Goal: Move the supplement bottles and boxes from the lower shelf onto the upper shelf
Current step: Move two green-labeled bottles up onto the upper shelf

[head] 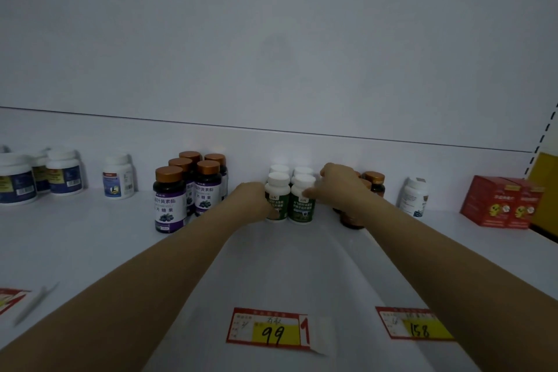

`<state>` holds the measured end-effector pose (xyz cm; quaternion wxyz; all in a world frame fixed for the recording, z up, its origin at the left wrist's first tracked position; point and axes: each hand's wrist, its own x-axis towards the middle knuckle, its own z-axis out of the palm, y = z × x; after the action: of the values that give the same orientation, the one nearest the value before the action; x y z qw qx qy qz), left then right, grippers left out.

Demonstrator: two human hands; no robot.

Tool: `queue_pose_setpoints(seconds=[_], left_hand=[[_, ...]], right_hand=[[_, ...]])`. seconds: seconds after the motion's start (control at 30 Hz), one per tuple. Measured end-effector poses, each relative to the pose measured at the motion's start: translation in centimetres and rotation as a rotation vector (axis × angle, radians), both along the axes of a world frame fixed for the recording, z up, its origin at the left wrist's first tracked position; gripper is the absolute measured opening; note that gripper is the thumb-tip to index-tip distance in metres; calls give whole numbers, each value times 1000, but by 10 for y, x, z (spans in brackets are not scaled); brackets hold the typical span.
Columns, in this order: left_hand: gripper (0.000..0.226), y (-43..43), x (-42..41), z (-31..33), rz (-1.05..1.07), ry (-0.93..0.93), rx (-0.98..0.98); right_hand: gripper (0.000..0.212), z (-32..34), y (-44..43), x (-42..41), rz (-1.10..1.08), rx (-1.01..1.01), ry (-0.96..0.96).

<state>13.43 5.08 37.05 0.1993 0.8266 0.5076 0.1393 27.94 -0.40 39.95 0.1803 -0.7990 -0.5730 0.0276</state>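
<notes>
Several white-capped bottles with green labels stand together at the back middle of a white shelf (271,275). My left hand (255,201) grips the front left green bottle (276,198) from its left side, thumb low on the label. My right hand (338,183) reaches in from the right, its fingers on the cap and upper side of the front right green bottle (303,199). Both bottles stand upright on the shelf. Behind my right wrist, brown bottles with copper caps (374,184) are partly hidden.
Purple-label bottles with copper caps (170,199) cluster at the left. Farther left stand white jars (117,175) and blue-label tubs (63,172). On the right sit a white bottle (413,196) and red boxes (501,202). Price tags (268,329) line the front edge.
</notes>
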Motion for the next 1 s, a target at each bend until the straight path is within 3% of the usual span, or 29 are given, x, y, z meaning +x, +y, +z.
queue_pose_setpoints(seconds=[0.1, 0.2, 0.27, 0.4, 0.6, 0.87, 1.0], left_hand=[[47, -12, -8, 0, -39, 216, 56], [54, -20, -12, -2, -86, 340, 70], [60, -25, -14, -3, -118, 364, 81], [63, -46, -21, -2, -140, 331, 128], [58, -113, -24, 7, -129, 290, 192], [64, -259, 18, 2, -64, 103, 328], [57, -330, 41, -22, -133, 40, 312]], right_hand=[[40, -3, -15, -9, -35, -128, -115], [24, -13, -32, -16, 29, -232, -135], [39, -18, -46, -23, 44, -251, -149], [48, -21, -71, -24, 35, -237, -164], [44, -10, -140, -13, 48, -172, -164], [44, -18, -279, 39, -19, 6, -158], [36, -43, -345, 62, -39, 68, -122]])
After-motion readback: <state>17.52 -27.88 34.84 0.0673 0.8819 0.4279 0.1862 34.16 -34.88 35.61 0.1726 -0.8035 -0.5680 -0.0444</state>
